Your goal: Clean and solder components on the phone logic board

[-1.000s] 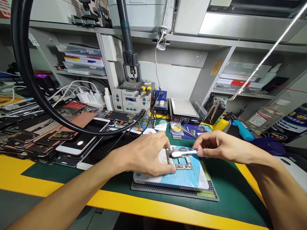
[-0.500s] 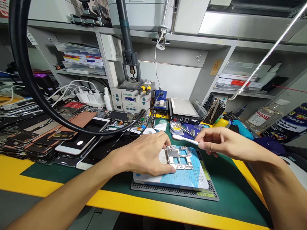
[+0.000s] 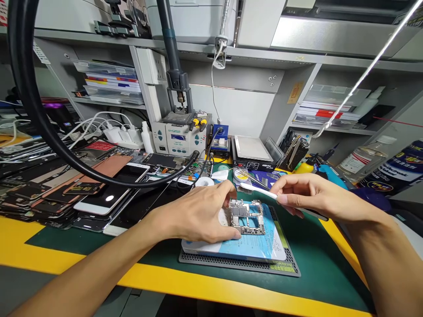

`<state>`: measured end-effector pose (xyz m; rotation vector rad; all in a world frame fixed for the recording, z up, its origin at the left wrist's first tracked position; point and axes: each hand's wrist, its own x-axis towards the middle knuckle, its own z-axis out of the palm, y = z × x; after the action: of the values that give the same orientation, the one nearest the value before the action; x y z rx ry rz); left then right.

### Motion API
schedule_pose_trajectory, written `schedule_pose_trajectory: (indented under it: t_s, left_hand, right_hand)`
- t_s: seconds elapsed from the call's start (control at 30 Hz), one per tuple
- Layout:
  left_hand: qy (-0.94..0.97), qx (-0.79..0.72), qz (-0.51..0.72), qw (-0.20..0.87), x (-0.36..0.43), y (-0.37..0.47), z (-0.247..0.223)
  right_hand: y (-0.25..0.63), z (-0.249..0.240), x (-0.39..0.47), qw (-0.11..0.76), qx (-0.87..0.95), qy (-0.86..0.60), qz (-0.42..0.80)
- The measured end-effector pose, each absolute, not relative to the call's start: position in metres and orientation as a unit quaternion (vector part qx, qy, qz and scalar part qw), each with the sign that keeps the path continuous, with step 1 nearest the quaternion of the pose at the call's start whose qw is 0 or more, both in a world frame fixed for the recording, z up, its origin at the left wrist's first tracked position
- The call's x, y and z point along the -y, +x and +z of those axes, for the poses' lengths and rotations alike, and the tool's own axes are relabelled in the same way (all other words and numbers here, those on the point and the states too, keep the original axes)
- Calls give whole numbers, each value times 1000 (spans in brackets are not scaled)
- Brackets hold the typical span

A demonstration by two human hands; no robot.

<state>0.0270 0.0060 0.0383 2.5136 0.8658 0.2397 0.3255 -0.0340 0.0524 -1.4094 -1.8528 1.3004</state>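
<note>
My left hand (image 3: 203, 211) grips the left edge of a phone circuit board (image 3: 247, 217) between thumb and fingers. The board has rectangular cutouts and lies over, or just above, a blue and white box (image 3: 261, 246); I cannot tell whether it touches. My right hand (image 3: 307, 196) pinches a white toothbrush (image 3: 261, 190) by its handle. The toothbrush's dark bristles point down, apart from the board and just beyond its far edge. Beneath the box is a grey perforated mat (image 3: 238, 264).
Stacked phones and screens (image 3: 109, 189) crowd the left. A black hose (image 3: 59, 147) loops over them from above. A rework station (image 3: 178, 138) and a flat heating device (image 3: 253, 152) stand behind. Bottles (image 3: 366, 156) are on the right. Tweezers (image 3: 256, 178) lie beyond the board.
The toothbrush has turned in my right hand, so its bristles now show. The board's face looks slightly more tilted under my left hand, which keeps its grip.
</note>
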Motion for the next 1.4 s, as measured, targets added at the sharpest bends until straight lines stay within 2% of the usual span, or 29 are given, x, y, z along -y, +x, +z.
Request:
schedule_pose_trajectory:
  t_s: [0.83,1.1,1.4]
  left_hand:
    - [908,-318,90,258,-6,28,41]
    - [911,-315,86,251,-7,27,40]
    - [910,-314,88,255,-7,27,39]
  right_hand:
    - [325,53,35,188,678,-518,486]
    - [318,58,36,113,708,-539,442]
    - [318,56,35,137,709,-525,450]
